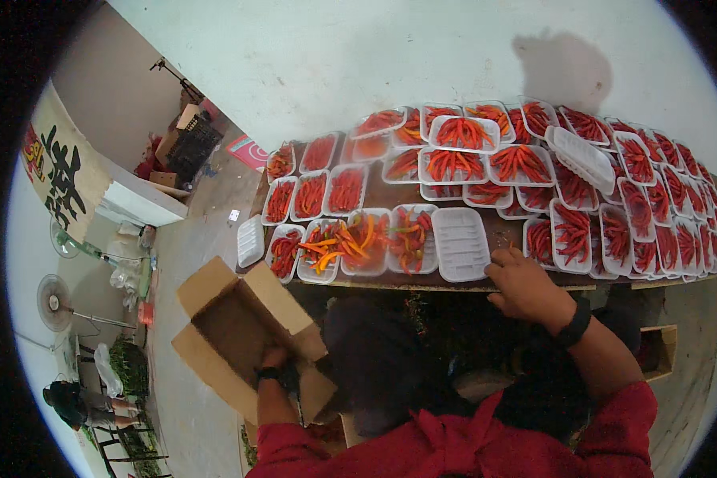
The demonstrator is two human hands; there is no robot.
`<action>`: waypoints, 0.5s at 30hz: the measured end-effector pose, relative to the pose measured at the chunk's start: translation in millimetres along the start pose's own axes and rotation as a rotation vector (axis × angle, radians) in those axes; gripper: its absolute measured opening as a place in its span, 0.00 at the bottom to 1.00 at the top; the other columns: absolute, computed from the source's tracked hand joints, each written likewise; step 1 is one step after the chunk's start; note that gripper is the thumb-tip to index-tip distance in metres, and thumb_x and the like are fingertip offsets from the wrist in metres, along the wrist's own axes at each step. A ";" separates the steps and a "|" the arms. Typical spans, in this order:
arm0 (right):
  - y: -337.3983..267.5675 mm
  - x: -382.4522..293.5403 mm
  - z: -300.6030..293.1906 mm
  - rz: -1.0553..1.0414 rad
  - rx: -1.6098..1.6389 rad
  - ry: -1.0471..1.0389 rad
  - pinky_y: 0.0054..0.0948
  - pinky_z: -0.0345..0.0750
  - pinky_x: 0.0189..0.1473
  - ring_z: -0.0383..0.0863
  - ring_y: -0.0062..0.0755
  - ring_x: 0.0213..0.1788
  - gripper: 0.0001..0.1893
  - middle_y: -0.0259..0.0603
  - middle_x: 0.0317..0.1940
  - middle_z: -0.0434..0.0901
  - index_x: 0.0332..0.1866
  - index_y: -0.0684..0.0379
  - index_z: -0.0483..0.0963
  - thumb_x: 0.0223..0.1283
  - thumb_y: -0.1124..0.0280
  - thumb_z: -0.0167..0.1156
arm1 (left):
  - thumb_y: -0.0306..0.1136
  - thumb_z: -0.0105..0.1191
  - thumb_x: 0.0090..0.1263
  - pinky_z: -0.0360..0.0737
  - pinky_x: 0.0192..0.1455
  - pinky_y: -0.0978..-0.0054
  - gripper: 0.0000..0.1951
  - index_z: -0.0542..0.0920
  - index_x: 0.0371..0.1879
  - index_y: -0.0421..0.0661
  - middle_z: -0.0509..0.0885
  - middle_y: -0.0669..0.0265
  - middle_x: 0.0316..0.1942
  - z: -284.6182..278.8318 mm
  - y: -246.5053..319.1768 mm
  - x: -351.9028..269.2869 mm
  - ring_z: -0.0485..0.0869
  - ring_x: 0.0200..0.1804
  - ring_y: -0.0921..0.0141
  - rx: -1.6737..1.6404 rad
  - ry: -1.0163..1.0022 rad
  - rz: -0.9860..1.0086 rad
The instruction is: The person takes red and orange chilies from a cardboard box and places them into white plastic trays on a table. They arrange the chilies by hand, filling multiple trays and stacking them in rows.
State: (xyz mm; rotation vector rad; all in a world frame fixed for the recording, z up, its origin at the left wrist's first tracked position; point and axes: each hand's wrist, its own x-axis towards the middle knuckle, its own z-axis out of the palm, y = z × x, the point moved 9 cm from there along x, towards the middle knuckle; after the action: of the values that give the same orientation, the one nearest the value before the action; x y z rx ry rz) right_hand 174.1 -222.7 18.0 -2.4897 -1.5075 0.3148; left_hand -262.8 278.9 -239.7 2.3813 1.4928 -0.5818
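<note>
My left hand [275,357] reaches into an open cardboard box [230,325] at the lower left; its fingers are mostly hidden there. My right hand [523,281] is at the table's near edge, beside the right side of an empty white plastic tray [461,245]; whether it touches the tray or holds something small is unclear. Left of that tray lies a tray of mixed red and green chillies [411,239]. Farther left, orange and yellow chillies [340,244] spread over two trays. To the right of my right hand stands a tray of red chillies [572,236].
Many chilli-filled trays, some stacked, cover much of the brown table [388,194]. Nested empty trays [581,158] lean on filled ones. Another empty tray [251,241] lies at the left end. A pedestal fan [54,302] and a bending person [74,406] are farther left.
</note>
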 end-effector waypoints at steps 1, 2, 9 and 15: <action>-0.1 0.6 0.4 -0.001 -0.003 0.001 0.45 0.75 0.55 0.73 0.53 0.55 0.22 0.50 0.51 0.73 0.47 0.63 0.74 0.47 0.66 0.70 | 0.51 0.43 0.72 0.74 0.61 0.56 0.30 0.69 0.64 0.41 0.76 0.42 0.59 -0.3 -0.5 -0.2 0.76 0.60 0.49 0.004 -0.003 0.001; -0.5 1.1 0.2 -0.006 -0.018 0.008 0.45 0.75 0.55 0.73 0.53 0.55 0.22 0.50 0.51 0.73 0.47 0.63 0.74 0.47 0.66 0.70 | 0.51 0.43 0.72 0.74 0.61 0.56 0.30 0.69 0.64 0.41 0.76 0.42 0.59 -1.0 -1.2 0.7 0.76 0.60 0.50 0.006 -0.007 0.000; -3.2 0.9 -1.2 -0.034 0.011 0.004 0.48 0.78 0.52 0.73 0.56 0.54 0.20 0.54 0.47 0.74 0.43 0.64 0.75 0.47 0.65 0.70 | 0.51 0.45 0.70 0.74 0.61 0.57 0.30 0.70 0.63 0.41 0.76 0.43 0.59 0.0 -4.4 1.1 0.77 0.60 0.50 0.011 -0.023 -0.001; -1.6 -0.7 -1.5 0.004 0.006 -0.020 0.45 0.76 0.53 0.73 0.55 0.55 0.21 0.50 0.48 0.73 0.45 0.63 0.75 0.46 0.66 0.70 | 0.51 0.47 0.69 0.74 0.61 0.57 0.30 0.71 0.62 0.41 0.76 0.44 0.59 3.8 -6.8 -1.6 0.77 0.60 0.51 0.018 -0.032 -0.003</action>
State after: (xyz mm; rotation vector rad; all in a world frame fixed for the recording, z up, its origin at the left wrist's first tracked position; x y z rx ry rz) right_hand 172.9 -222.7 20.0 -2.4922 -1.5076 0.3450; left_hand -270.4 279.0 -242.5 2.3725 1.4837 -0.6336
